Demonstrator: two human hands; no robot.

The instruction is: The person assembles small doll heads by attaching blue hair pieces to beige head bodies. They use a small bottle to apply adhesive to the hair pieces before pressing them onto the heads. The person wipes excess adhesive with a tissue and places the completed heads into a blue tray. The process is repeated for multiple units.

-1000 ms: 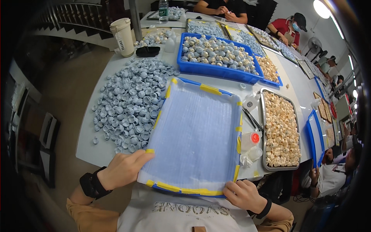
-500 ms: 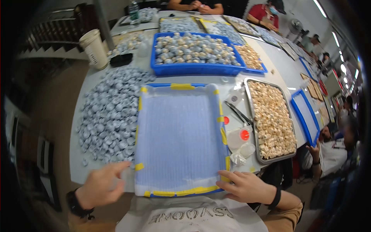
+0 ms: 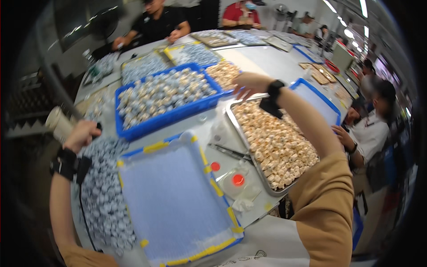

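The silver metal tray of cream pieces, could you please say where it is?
In the head view, the metal tray is right of centre, partly behind the right forearm, right of the yellow-taped blue tray.

Tan sleeves (image 3: pixel 329 191) at 4 o'clock and between 7 and 8, the right one pretty baggy and creased, both ending around the elbow. White front (image 3: pixel 278 242) at 5 o'clock, with some dark print (image 3: pixel 255 257) by the bottom edge, mostly cut off. Left hand (image 3: pixel 82 135) and right hand (image 3: pixel 252 83) are bare, lol. Black straps (image 3: pixel 64 163) on both wrists, near 9 and 2 o'clock, each with a chunky black box (image 3: pixel 82 169). Thin black cable (image 3: pixel 83 213) runs below the left one, around 8.
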